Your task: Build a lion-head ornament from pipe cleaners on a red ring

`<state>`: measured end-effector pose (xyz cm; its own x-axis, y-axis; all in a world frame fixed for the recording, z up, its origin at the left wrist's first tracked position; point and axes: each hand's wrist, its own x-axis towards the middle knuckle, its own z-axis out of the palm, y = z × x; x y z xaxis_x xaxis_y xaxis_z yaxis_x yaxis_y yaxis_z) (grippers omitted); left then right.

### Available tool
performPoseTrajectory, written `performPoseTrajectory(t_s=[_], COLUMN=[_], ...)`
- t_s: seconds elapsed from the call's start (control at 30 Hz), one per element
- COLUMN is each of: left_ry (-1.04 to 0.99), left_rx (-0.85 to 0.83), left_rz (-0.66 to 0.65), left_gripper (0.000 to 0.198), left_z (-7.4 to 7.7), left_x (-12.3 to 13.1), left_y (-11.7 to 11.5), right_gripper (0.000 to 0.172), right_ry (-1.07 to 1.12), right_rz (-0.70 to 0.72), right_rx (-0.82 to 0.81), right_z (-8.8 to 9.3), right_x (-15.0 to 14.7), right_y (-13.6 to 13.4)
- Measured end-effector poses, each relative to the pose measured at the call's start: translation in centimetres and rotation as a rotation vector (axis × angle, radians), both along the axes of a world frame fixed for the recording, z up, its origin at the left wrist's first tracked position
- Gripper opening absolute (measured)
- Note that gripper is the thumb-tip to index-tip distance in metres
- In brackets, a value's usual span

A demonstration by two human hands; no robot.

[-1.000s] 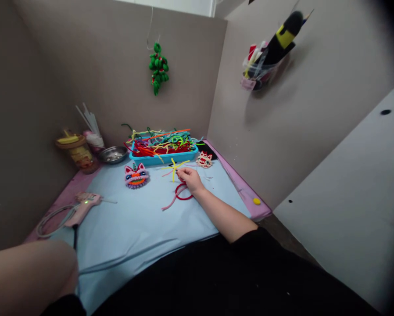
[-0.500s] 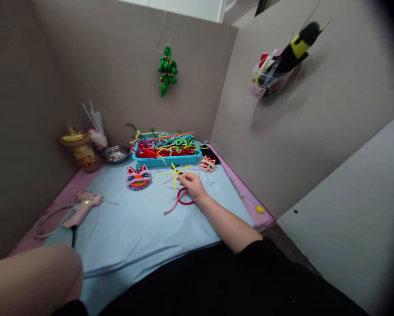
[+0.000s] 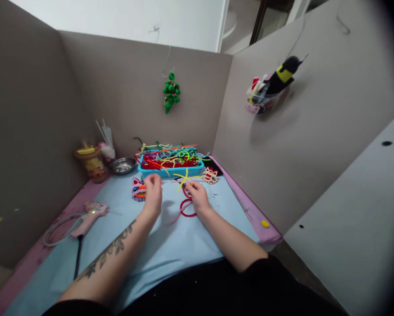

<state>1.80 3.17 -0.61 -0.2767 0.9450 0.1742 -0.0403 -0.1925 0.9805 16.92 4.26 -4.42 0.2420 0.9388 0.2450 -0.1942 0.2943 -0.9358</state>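
Your right hand rests on the blue mat, fingers curled down and pinching the red pipe cleaner where its loop starts, with the yellow pipe cleaners crossed just beyond your fingertips. Your left hand hangs above the mat beside it, fingers loosely bent and blurred (I cannot tell whether it grips anything), hovering in front of the colourful lion face. As for how far along you are: the red piece is bent into one loop with a pinkish tail trailing toward you, and that looks like an early stage, nothing like the dense finished faces nearby; the smaller red-and-white lion face sits just past your right hand. The blue tray piled with pipe cleaners stands at the back, so plenty of material remains unused. The pink glue gun lies well off to your left, untouched, its green light on.
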Motion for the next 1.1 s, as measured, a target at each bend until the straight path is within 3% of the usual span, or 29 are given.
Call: performPoseTrajectory(t_s=[0.1, 0.17, 0.33, 0.43, 0.6, 0.8, 0.9, 1.1], left_ry=[-0.026, -0.073, -0.350, -0.493, -0.433, -0.508, -0.567, -0.555], left_rx=[-0.194, -0.219, -0.211, -0.267, -0.308, -0.281, -0.305, -0.342], left_rz=[-0.174, -0.345, -0.570, -0.552, -0.414, -0.382, -0.369, -0.363], left_gripper=[0.049, 0.055, 0.049, 0.046, 0.036, 0.019, 0.010, 0.012], left_z=[-2.1, -2.9, -2.1, -1.5, -2.1, -2.4, -2.6, -3.3], left_x=[0.8, 1.1, 0.1, -0.8, -1.3, -1.4, -1.5, -1.5], left_y=[-0.2, -0.5, -0.7, -0.3, 0.3, 0.8, 1.1, 1.7], right_gripper=[0.021, 0.022, 0.020, 0.020, 0.023, 0.033, 0.034, 0.032], right_ry=[0.020, 0.013, -0.131, -0.247, -0.394, -0.443, -0.491, -0.581], right_rz=[0.014, 0.090, 0.329, 0.366, 0.432, 0.555, 0.533, 0.498], right_rx=[-0.019, -0.036, -0.001, 0.028, -0.015, 0.001, 0.041, 0.081], right_z=[-0.1, -0.2, -0.6, -0.7, -0.8, 0.3, 0.5, 0.2], right_x=[0.0, -0.1, -0.9, -1.2, -0.9, -0.2, -0.1, 0.3], right_y=[0.1, 0.0, -0.3, -0.4, -0.3, 0.6, 1.2, 1.7])
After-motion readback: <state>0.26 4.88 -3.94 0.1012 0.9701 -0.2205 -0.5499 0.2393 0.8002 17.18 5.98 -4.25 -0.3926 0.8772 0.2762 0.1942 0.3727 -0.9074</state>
